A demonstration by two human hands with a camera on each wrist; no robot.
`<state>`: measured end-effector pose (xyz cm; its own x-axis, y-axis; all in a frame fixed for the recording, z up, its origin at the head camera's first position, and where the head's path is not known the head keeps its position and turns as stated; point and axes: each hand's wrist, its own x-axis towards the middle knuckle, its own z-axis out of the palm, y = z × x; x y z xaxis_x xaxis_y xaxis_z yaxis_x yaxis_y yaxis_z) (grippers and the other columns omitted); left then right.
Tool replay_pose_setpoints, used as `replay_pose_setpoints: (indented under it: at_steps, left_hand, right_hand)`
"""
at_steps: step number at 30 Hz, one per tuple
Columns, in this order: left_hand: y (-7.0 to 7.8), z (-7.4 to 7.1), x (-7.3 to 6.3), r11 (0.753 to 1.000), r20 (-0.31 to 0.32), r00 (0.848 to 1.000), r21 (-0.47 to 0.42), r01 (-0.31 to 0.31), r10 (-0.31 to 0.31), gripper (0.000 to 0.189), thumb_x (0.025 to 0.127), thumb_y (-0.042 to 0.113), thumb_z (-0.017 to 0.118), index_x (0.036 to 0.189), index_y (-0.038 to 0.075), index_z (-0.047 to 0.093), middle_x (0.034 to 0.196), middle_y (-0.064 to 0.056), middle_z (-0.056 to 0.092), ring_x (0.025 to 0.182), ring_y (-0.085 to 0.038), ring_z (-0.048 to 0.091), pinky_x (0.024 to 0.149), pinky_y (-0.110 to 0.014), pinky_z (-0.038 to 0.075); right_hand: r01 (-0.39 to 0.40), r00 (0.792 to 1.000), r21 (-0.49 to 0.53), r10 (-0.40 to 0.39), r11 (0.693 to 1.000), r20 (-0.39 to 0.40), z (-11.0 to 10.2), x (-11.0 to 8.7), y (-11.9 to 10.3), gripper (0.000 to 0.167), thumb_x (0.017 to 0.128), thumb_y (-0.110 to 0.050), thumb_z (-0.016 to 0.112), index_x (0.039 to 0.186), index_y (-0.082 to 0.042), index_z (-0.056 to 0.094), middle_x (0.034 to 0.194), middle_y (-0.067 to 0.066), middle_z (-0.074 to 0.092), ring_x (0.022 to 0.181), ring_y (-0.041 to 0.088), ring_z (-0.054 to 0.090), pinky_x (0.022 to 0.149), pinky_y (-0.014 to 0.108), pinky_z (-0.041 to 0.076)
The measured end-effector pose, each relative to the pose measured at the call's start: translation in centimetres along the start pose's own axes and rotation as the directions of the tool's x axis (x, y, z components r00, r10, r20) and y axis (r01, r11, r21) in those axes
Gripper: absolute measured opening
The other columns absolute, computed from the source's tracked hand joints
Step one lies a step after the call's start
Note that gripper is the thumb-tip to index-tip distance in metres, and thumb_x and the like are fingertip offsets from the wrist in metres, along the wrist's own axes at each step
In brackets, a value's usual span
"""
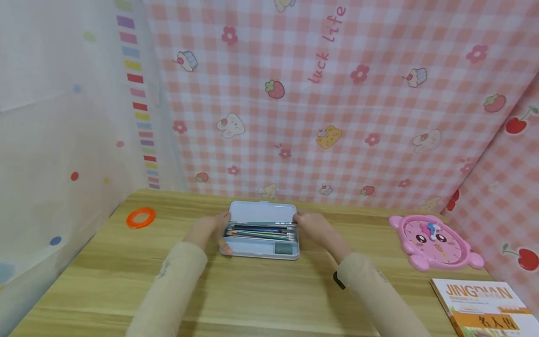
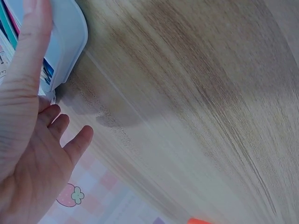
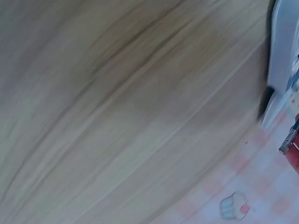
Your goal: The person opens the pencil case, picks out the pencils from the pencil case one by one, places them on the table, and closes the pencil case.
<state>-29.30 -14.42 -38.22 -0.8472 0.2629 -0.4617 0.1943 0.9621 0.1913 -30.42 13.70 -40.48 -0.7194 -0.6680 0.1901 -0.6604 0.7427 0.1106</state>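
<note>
A white pencil case [image 1: 252, 248] lies open on the table, its lid [image 1: 263, 211] tipped to the back. Several pencils [image 1: 261, 231] fill its middle, and a dark greenish block [image 1: 284, 248] sits at the front right. At the left end, my left hand [image 1: 212, 229] holds the case, thumb [image 2: 30, 60] over its edge; three of its fingers [image 2: 77, 144] are loosely bent behind. My right hand [image 1: 313, 227], by the right end, pinches a pencil [image 3: 288, 142] near its eraser end. That hand is mostly out of the right wrist view.
An orange ring [image 1: 141, 217] lies at the table's back left. A pink animal-faced clock [image 1: 435, 242] is at the right, with books [image 1: 484, 304] in front of it. Checked cloth [image 1: 252, 107] hangs behind the wooden table [image 1: 261, 295].
</note>
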Motion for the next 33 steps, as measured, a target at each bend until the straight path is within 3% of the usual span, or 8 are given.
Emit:
replay_pose_setpoints:
  at_steps: [16,23,28,33]
  left_hand:
    - [-1.0,0.6,-0.2,0.999,-0.001,1.000,-0.050,-0.013,0.013,0.119,0.063,0.040,0.080,0.142,-0.010,0.008,0.150,-0.026,0.009,0.140,-0.038,0.013,0.115,-0.045,0.015]
    - [-1.3,0.5,0.1,0.996,0.013,0.998,-0.059,-0.066,0.067,0.120,0.065,0.042,0.079,0.142,-0.012,0.005,0.150,-0.028,0.007,0.140,-0.039,0.011,0.115,-0.045,0.015]
    - [-1.5,0.8,0.7,0.989,0.000,0.994,-0.098,-0.111,0.112,0.120,0.064,0.040,0.080,0.141,-0.013,0.004,0.149,-0.029,0.009,0.139,-0.040,0.012,0.115,-0.046,0.015]
    - [-2.0,1.2,0.9,0.987,0.002,0.995,-0.125,-0.102,0.103,0.122,0.064,0.041,0.080,0.142,-0.011,0.003,0.150,-0.027,0.007,0.140,-0.039,0.010,0.116,-0.046,0.014]
  right_hand:
    - [-0.108,0.994,0.052,0.109,0.993,-0.006,0.6,-5.0,6.0,0.005,0.085,-0.006,0.060,0.089,-0.004,0.062,0.086,0.007,0.061,0.078,0.022,0.063,0.068,0.030,0.054]
    - [-0.183,0.983,0.149,0.186,0.972,-0.006,0.6,-7.6,8.3,0.011,0.085,0.001,0.056,0.092,-0.005,0.061,0.092,0.013,0.062,0.080,0.026,0.063,0.069,0.038,0.053]
    - [-0.244,0.970,0.145,0.243,0.959,0.021,0.7,-8.8,9.7,0.013,0.086,0.000,0.052,0.091,-0.006,0.062,0.096,0.014,0.064,0.082,0.029,0.063,0.070,0.042,0.053]
    - [-0.222,0.975,0.107,0.219,0.969,0.036,0.9,-8.9,10.4,0.017,0.085,0.003,0.049,0.091,-0.005,0.062,0.092,0.014,0.062,0.078,0.030,0.062,0.066,0.040,0.054]
